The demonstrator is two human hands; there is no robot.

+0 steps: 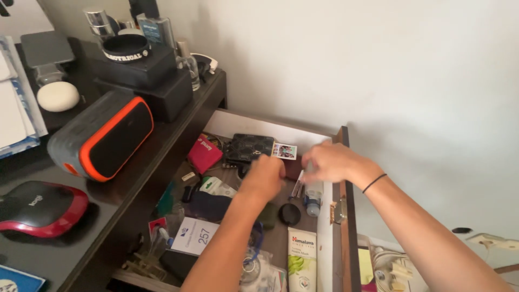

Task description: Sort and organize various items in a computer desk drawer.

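Both my hands reach into an open wooden drawer [339, 162] full of small items. My left hand [263, 177] is curled into a loose fist over the drawer's middle, just below a dark patterned wallet [248, 147]. My right hand [328, 161], with a black band on its wrist, hovers near the drawer's right side, fingers bent over a dark reddish object [293, 168] and a small bottle with a blue cap [313, 197]. Blur hides whether either hand grips anything. A small photo card [284, 151] lies beside the wallet.
The drawer also holds a pink pouch [204, 153], a white card [195, 236], a round black lid [290, 214] and a white-and-green tube [301, 260]. On the dark desk stand an orange-trimmed speaker [102, 138], a red-and-black mouse [39, 208], black boxes [146, 81] and bottles.
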